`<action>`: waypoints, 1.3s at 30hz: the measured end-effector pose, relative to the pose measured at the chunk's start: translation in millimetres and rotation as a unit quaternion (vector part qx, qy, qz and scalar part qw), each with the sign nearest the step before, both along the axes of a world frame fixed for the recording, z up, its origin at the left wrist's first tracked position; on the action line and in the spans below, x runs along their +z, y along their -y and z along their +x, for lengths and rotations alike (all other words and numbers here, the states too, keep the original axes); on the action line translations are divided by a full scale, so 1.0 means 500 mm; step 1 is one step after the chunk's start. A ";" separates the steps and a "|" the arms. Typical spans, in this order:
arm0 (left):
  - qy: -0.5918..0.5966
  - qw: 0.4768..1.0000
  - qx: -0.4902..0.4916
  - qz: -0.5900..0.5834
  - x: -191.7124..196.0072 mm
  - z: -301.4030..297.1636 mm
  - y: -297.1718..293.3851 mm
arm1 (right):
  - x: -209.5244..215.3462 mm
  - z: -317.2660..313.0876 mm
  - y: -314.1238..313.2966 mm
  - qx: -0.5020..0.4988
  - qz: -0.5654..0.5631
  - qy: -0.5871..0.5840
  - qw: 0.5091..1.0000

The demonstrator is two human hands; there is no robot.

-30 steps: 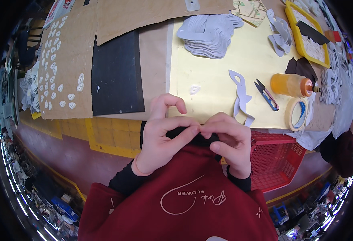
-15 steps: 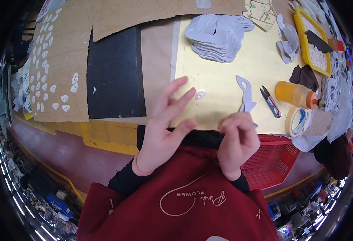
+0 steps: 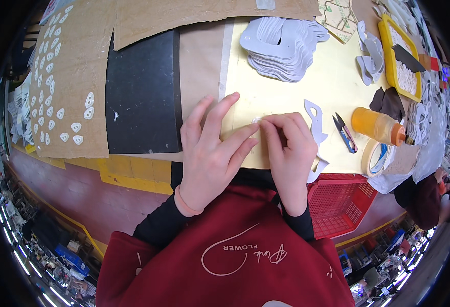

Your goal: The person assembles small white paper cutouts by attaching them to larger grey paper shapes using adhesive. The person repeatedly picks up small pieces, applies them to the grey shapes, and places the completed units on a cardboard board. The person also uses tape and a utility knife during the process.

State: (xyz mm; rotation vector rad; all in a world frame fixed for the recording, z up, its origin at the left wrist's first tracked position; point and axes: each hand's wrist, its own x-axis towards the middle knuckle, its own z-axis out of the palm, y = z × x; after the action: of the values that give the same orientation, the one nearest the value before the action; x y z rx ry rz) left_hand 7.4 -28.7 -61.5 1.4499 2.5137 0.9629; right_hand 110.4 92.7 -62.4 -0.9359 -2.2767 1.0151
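Observation:
A small white rounded patch (image 3: 256, 121) lies on the pale yellow sheet, mostly covered by my fingertips. My left hand (image 3: 212, 140) reaches it with the index fingertip; the thumb is apart and the other fingers are spread. From the other side my right hand (image 3: 291, 146) comes to the patch's edge, thumb and index pinched together. What the pinch holds is too small or hidden to tell. Just right of that hand lies a grey cut-out piece (image 3: 315, 120) with an eye-shaped opening, partly covered by the hand. Beyond it are red-and-black thread snips (image 3: 345, 133).
A stack of grey cut pieces (image 3: 281, 51) sits at the back. Orange squeeze bottle (image 3: 370, 123), tape roll (image 3: 374, 157) and yellow tray (image 3: 418, 94) stand right. Left are a black board (image 3: 143, 97) and cardboard (image 3: 76, 61) with several white patches. A red basket (image 3: 337, 204) is below.
My right hand has moved up and left to the white patch, still pinched. My left index finger has come down to the patch from above the sheet.

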 end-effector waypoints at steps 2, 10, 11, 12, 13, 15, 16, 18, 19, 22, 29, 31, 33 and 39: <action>0.013 1.000 0.004 -0.007 0.003 0.002 -0.001 | 0.009 0.008 -0.004 -0.030 -0.069 -0.007 0.997; 0.020 1.000 0.013 0.000 -0.002 0.002 -0.003 | -0.005 0.001 -0.001 0.004 0.000 -0.004 1.000; 0.019 1.000 0.014 0.000 -0.003 0.002 -0.003 | -0.005 0.001 0.000 -0.002 -0.004 -0.008 1.000; 0.020 1.000 0.014 0.005 -0.003 0.003 -0.003 | -0.005 0.001 0.001 -0.007 -0.008 -0.011 1.000; 0.019 1.000 0.015 0.002 -0.003 0.003 -0.004 | -0.004 0.002 0.001 -0.016 -0.012 -0.012 1.000; 0.021 1.000 0.017 0.004 -0.004 0.005 -0.006 | 0.001 0.005 0.002 -0.027 -0.037 -0.011 0.999; 0.020 1.000 0.019 0.004 -0.004 0.005 -0.007 | 0.004 0.006 0.002 -0.033 -0.052 -0.010 0.998; 0.020 1.000 0.022 0.004 -0.004 0.006 -0.008 | 0.005 0.005 -0.001 -0.043 -0.055 -0.021 0.997; 0.019 1.000 0.023 0.003 -0.004 0.007 -0.009 | 0.004 0.005 -0.003 -0.046 -0.058 -0.025 0.997; 0.015 1.000 0.027 0.002 -0.005 0.007 -0.010 | 0.002 0.007 -0.010 -0.057 -0.065 -0.034 0.996; 0.006 1.000 0.029 0.002 -0.008 0.008 -0.010 | -0.004 0.011 -0.014 -0.065 -0.080 -0.064 0.993; 0.000 1.000 0.028 0.005 -0.010 0.008 -0.010 | -0.006 0.011 -0.014 -0.072 -0.095 -0.080 0.990; -0.009 0.999 0.028 0.017 -0.014 0.005 -0.011 | -0.008 0.010 -0.009 -0.041 -0.091 -0.084 0.992; -0.015 0.999 0.028 0.017 -0.015 0.006 -0.010 | -0.008 0.005 -0.004 -0.050 -0.041 -0.051 0.997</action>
State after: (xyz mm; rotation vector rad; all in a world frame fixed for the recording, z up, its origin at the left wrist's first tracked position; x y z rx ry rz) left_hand 10.5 -23.9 -69.3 1.4207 2.5854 1.0061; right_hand 113.0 94.7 -66.4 -0.9977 -2.0983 1.0950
